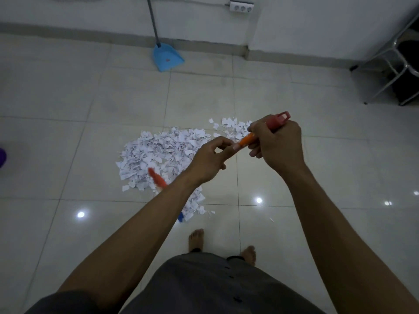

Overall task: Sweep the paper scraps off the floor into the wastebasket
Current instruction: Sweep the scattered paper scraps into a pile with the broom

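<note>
A heap of white paper scraps [158,155] lies on the pale tiled floor, with a looser patch [231,128] at its far right. My right hand [276,143] is closed around the top of a red-orange broom handle [247,139] with a hanging loop at its end. My left hand [210,159] is just below it, fingertips pinching the same handle. A blurred red-orange piece [156,177] shows over the heap beside my left forearm. A blue bit [180,217] peeks out under that forearm. The broom's head is hidden.
A blue dustpan [166,57] with a long grey handle [152,19] stands against the far wall. A purple object [1,157] is cut off at the left edge. Metal chair legs [390,73] stand at the far right. My bare feet [196,240] are behind the heap.
</note>
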